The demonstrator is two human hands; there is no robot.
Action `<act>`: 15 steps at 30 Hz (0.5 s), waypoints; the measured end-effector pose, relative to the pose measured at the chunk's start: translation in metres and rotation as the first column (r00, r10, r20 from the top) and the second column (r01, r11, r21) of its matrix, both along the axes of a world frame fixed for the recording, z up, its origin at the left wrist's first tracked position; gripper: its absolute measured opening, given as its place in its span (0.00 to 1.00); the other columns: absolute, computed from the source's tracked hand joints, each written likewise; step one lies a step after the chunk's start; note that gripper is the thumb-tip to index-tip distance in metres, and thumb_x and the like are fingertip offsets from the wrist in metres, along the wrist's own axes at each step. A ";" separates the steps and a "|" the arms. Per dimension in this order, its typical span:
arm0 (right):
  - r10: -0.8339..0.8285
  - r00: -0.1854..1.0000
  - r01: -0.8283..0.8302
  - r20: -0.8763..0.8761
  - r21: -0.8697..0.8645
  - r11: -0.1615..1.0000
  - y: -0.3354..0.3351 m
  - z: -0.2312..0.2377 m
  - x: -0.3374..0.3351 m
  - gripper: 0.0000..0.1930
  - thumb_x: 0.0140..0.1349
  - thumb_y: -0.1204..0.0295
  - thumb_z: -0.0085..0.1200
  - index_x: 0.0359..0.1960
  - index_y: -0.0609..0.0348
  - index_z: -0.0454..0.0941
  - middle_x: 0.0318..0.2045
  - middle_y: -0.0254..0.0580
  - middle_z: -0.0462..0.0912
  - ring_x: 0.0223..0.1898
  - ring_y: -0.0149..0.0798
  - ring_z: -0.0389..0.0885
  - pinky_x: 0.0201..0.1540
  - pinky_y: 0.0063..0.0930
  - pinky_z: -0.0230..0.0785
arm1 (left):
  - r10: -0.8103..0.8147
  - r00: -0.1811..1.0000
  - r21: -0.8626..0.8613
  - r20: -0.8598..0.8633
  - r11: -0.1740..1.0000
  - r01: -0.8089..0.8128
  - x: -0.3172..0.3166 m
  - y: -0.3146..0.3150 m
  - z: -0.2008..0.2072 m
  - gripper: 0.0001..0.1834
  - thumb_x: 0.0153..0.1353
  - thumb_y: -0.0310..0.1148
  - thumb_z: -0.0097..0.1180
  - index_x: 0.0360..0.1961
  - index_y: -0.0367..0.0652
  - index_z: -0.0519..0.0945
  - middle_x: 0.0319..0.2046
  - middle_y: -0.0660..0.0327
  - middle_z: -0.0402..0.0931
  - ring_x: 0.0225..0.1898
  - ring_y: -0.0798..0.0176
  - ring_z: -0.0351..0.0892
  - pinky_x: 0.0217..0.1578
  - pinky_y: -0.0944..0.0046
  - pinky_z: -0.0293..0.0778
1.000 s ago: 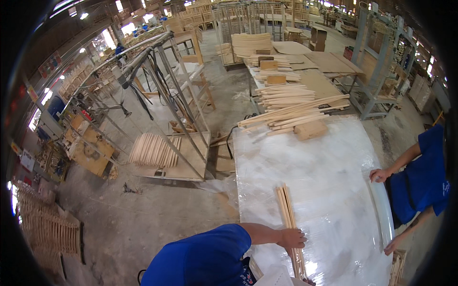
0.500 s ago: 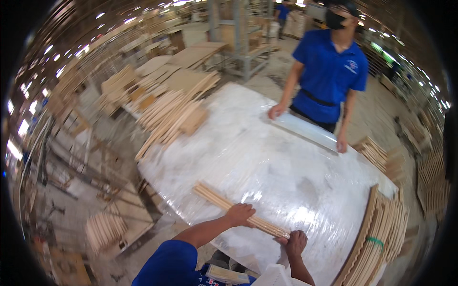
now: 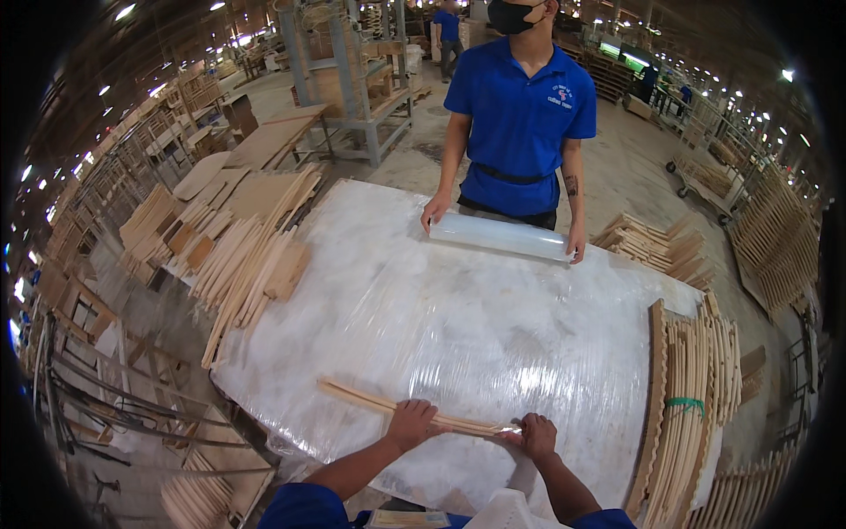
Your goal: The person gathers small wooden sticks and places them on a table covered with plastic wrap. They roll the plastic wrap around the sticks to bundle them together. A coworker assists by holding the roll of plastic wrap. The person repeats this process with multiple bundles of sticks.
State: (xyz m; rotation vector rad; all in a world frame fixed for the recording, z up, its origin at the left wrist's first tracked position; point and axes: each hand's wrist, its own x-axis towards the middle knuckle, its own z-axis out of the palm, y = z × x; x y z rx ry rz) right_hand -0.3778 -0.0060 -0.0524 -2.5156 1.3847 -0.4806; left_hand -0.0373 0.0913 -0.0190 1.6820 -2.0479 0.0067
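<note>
A slim bundle of pale wooden strips [image 3: 357, 394] lies near the table's front edge, slanting slightly down to the right. My left hand [image 3: 411, 426] is closed over its middle. At the bundle's right end, my right hand [image 3: 538, 435] has its fingers bent around the tip, where shiny clear film [image 3: 508, 430] shows. Across from me, a co-worker in a blue shirt holds a roll of clear plastic film [image 3: 498, 236] by both ends. Glossy film lies over the white tabletop [image 3: 370, 291] between the roll and the bundle.
Loose wooden strips [image 3: 251, 273] are piled at the table's left edge. Upright on the right stands a stack of wavy-edged slats [image 3: 687, 423] with a green tie [image 3: 685, 403]. More slats [image 3: 656, 247] sit beyond the far right corner. A wheeled rack [image 3: 705, 176] stands farther back.
My view has turned to the right, so the scene has shifted left. The bundle now lies flatter across the view. Both my hands stay on it, and the co-worker still holds the roll.
</note>
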 end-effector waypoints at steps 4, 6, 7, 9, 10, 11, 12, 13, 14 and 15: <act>-0.044 0.997 0.055 -0.066 0.168 0.984 -0.010 0.009 0.007 0.27 0.58 0.39 0.70 0.40 0.49 0.82 0.38 0.42 0.83 0.45 0.51 0.84 0.53 0.52 0.74 | -0.032 0.998 0.177 0.061 0.984 0.020 0.007 -0.015 -0.002 0.32 0.66 0.67 0.62 0.38 0.44 0.83 0.40 0.56 0.81 0.43 0.51 0.81 0.45 0.48 0.75; -0.122 0.991 0.113 -0.048 -0.151 0.982 0.000 0.007 0.025 0.27 0.59 0.39 0.70 0.42 0.49 0.82 0.42 0.43 0.83 0.51 0.51 0.82 0.63 0.58 0.68 | -0.038 0.999 0.288 0.032 0.957 0.028 0.016 -0.029 -0.003 0.32 0.67 0.68 0.60 0.38 0.44 0.83 0.39 0.57 0.81 0.43 0.52 0.81 0.46 0.48 0.74; -0.164 0.986 0.148 -0.026 -0.314 0.938 0.005 0.004 0.030 0.27 0.60 0.40 0.69 0.43 0.49 0.82 0.44 0.44 0.83 0.53 0.51 0.81 0.67 0.61 0.65 | -0.046 0.999 0.279 0.011 0.959 0.041 0.016 -0.036 -0.002 0.33 0.67 0.68 0.59 0.38 0.44 0.83 0.39 0.57 0.81 0.44 0.52 0.81 0.47 0.48 0.74; -0.111 0.990 0.128 0.083 -0.239 0.963 0.024 -0.009 0.035 0.30 0.61 0.37 0.67 0.45 0.52 0.81 0.46 0.45 0.82 0.57 0.52 0.78 0.70 0.66 0.57 | -0.054 0.998 0.286 -0.020 0.957 0.057 0.018 -0.035 -0.005 0.34 0.68 0.69 0.58 0.38 0.44 0.84 0.40 0.57 0.82 0.45 0.52 0.81 0.49 0.48 0.74; -0.082 0.985 0.124 0.154 -0.287 0.950 0.030 -0.004 0.039 0.33 0.61 0.36 0.66 0.46 0.55 0.79 0.44 0.45 0.82 0.55 0.53 0.78 0.66 0.63 0.61 | -0.043 0.999 0.141 -0.029 0.989 0.047 0.019 -0.038 -0.008 0.34 0.68 0.69 0.57 0.39 0.44 0.84 0.41 0.57 0.81 0.45 0.53 0.81 0.49 0.49 0.74; -0.077 0.990 0.101 0.116 -0.224 0.969 0.017 0.000 0.045 0.35 0.59 0.33 0.65 0.45 0.55 0.80 0.43 0.45 0.82 0.53 0.53 0.79 0.64 0.60 0.62 | -0.032 0.999 -0.006 -0.038 0.999 0.032 0.021 -0.041 -0.010 0.34 0.68 0.69 0.57 0.40 0.44 0.83 0.42 0.56 0.81 0.45 0.53 0.81 0.50 0.49 0.74; -0.100 0.993 0.110 0.063 -0.169 0.980 0.006 0.001 0.036 0.37 0.57 0.30 0.64 0.44 0.56 0.80 0.42 0.45 0.82 0.51 0.53 0.79 0.62 0.58 0.63 | -0.055 0.996 -0.162 -0.064 0.986 0.044 0.015 -0.047 -0.010 0.34 0.68 0.69 0.57 0.42 0.43 0.83 0.43 0.56 0.81 0.45 0.53 0.81 0.51 0.50 0.74; -0.094 0.995 0.097 0.040 -0.097 0.991 -0.001 0.003 0.043 0.40 0.56 0.27 0.63 0.43 0.56 0.80 0.41 0.45 0.82 0.49 0.53 0.79 0.60 0.55 0.64 | -0.093 0.995 -0.102 -0.034 0.991 0.089 0.021 -0.047 -0.011 0.35 0.68 0.70 0.56 0.43 0.43 0.83 0.44 0.56 0.81 0.45 0.53 0.81 0.51 0.51 0.74; -0.069 0.998 0.067 -0.008 -0.102 0.992 -0.007 0.006 0.047 0.42 0.53 0.24 0.60 0.40 0.56 0.81 0.40 0.45 0.82 0.45 0.52 0.79 0.54 0.51 0.65 | -0.131 0.991 -0.039 -0.006 0.991 0.131 0.026 -0.048 -0.012 0.36 0.68 0.71 0.56 0.45 0.43 0.83 0.45 0.55 0.81 0.45 0.53 0.81 0.52 0.51 0.74; -0.057 0.998 0.055 -0.012 -0.115 0.992 -0.006 0.005 0.048 0.41 0.54 0.24 0.59 0.40 0.56 0.81 0.40 0.45 0.82 0.45 0.52 0.79 0.53 0.51 0.65 | -0.173 0.985 0.022 0.005 0.985 0.173 0.028 -0.047 -0.014 0.37 0.67 0.71 0.56 0.47 0.43 0.83 0.45 0.55 0.81 0.46 0.52 0.81 0.53 0.52 0.74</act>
